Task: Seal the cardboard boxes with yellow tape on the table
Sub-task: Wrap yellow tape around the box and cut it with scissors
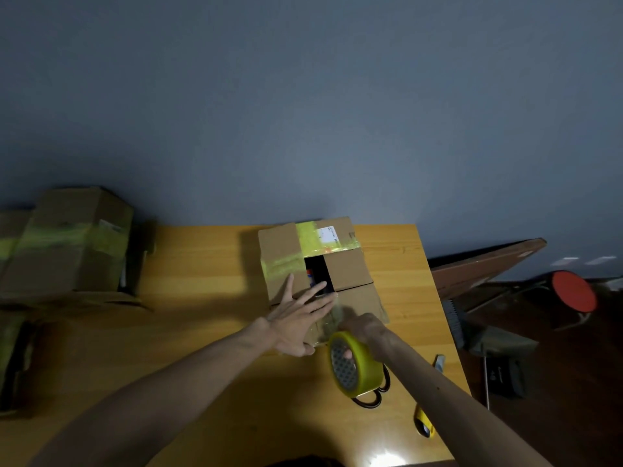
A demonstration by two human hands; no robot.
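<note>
Where the table spreads under both arms, the box sits under the left hand. That hand lies flat, fingers straight and spread, holding nothing. A gap in the box top shows just past those fingertips. Beside them, the right hand curls round the tape. Scissors peek out below it.

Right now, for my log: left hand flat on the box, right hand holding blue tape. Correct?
No: the head view shows the tape roll is yellow, not blue. Left hand flat on the box, right hand holding it, yes.
</note>
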